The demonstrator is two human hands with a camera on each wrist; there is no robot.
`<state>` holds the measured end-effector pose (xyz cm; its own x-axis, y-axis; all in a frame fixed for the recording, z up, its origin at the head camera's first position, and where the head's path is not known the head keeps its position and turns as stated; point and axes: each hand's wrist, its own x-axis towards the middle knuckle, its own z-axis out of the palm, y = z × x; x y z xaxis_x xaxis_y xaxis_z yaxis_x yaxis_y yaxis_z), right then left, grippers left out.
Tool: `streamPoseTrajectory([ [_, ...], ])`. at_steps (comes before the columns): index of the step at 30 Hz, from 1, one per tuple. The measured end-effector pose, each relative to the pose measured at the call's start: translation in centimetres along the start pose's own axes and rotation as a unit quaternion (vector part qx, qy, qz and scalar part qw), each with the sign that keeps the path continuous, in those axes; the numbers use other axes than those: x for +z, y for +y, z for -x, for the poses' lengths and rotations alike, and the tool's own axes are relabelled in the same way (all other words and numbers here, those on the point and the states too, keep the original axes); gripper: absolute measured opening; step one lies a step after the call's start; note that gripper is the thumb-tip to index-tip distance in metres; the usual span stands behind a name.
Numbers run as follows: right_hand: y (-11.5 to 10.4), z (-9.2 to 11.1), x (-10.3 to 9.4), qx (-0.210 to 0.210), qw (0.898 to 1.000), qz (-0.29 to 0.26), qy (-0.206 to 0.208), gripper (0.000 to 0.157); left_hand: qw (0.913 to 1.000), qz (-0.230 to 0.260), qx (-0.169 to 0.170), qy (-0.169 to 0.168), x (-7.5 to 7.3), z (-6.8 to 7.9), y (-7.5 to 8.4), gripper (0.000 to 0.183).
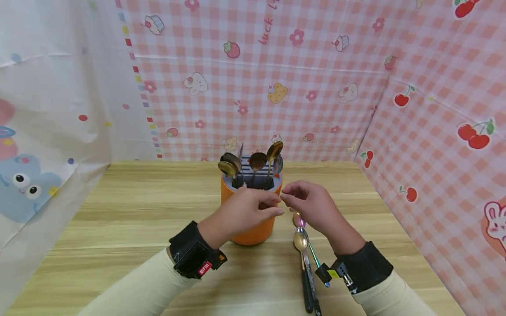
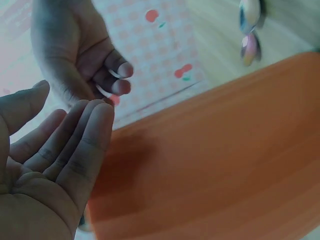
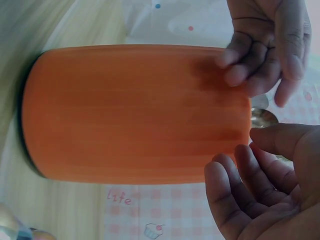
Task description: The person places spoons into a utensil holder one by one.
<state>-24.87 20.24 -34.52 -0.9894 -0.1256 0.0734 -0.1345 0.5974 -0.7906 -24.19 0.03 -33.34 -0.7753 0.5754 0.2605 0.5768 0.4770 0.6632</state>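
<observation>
An orange utensil holder [image 1: 253,232] with a grey slotted top stands on the wooden table. Several spoons [image 1: 258,161] rise bowl-up from it, along with a slim pointed silver piece [image 1: 240,151]. My left hand [image 1: 249,208] is in front of the holder near its rim, its fingers loosely bent and nothing between them. By the holder's right side is my right hand [image 1: 310,202], also holding nothing, with thumb and fingers apart in the right wrist view. The fingertips of both hands come close to each other before the orange wall [image 3: 135,115].
Right of the holder, below my right hand, several spoons lie together on the table [image 1: 138,210]: one has a gold bowl [image 1: 301,240] and another a rainbow-tinted bowl [image 1: 299,220]. A pink checked cloth [image 1: 253,87] hangs behind, and more cloth stands at both sides.
</observation>
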Motion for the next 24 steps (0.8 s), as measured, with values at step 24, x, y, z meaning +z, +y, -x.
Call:
streamPoseTrajectory([
  [24, 7.3, 3.0, 1.8, 0.029, 0.996, 0.076, -0.024, 0.006, 0.9964, -0.031, -0.003, -0.079, 7.2, -0.6, -3.7, 0.024],
])
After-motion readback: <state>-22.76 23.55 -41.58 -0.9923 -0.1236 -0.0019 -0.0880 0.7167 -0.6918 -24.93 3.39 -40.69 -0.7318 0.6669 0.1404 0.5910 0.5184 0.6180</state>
